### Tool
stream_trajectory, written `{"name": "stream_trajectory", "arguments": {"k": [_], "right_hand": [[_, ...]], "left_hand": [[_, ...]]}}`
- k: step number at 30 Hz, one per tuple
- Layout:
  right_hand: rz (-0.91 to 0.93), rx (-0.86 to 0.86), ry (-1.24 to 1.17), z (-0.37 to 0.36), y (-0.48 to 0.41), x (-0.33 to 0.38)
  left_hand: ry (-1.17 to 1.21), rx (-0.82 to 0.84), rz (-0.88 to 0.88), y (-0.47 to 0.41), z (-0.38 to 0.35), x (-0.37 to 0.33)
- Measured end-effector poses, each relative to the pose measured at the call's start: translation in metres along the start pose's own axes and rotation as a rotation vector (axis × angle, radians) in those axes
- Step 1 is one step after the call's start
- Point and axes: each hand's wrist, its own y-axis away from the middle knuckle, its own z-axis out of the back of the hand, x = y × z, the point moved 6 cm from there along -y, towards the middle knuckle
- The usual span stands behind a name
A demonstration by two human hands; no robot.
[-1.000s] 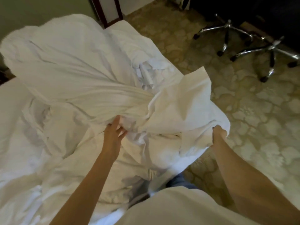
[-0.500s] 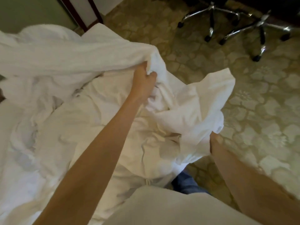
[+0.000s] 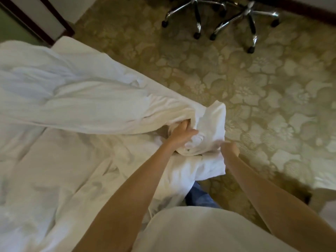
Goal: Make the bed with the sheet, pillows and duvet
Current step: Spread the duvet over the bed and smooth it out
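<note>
The left hand (image 3: 181,133) curls its fingers (image 3: 185,125) round the bunched duvet (image 3: 81,102), mid-frame; the right hand (image 3: 230,149) grips its corner just beside; the bed (image 3: 54,179) lies lower left.

Hotel-like bedroom, white bed (image 3: 54,170), floral carpet (image 3: 254,88), chair bases (image 3: 251,20)

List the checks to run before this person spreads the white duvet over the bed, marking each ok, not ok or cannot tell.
1. Left hand grips the puffy white fabric duvet: ok.
2. Right hand holds its corner: ok.
3. Duvet untwisted: not ok, bunched at the hands.
4. White sheet beneath lies smooth: not ok, wrinkled.
5. Chrome wheeled chair bases stand apart from the bed: ok.
6. Pillows in place: cannot tell, none visible.
</note>
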Motion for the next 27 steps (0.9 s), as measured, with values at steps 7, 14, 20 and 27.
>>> {"name": "stream_trajectory", "arguments": {"k": [7, 14, 20, 27], "right_hand": [[0.684, -0.169, 0.123, -0.036, 0.069, 0.105], [1.217, -0.056, 0.035, -0.094, 0.165, 0.130], [1.507, 0.290, 0.190, -0.152, 0.245, 0.091], [1.401, 0.674, 0.440, -0.215, 0.320, -0.011]], "left_hand": [[0.334, -0.370, -0.052, 0.047, 0.049, 0.059], [0.655, -0.820, -0.005, 0.160, 0.086, 0.153], [0.782, -1.053, 0.189, 0.263, 0.064, 0.269], [0.910, -1.213, 0.357, 0.381, -0.002, 0.380]]}}
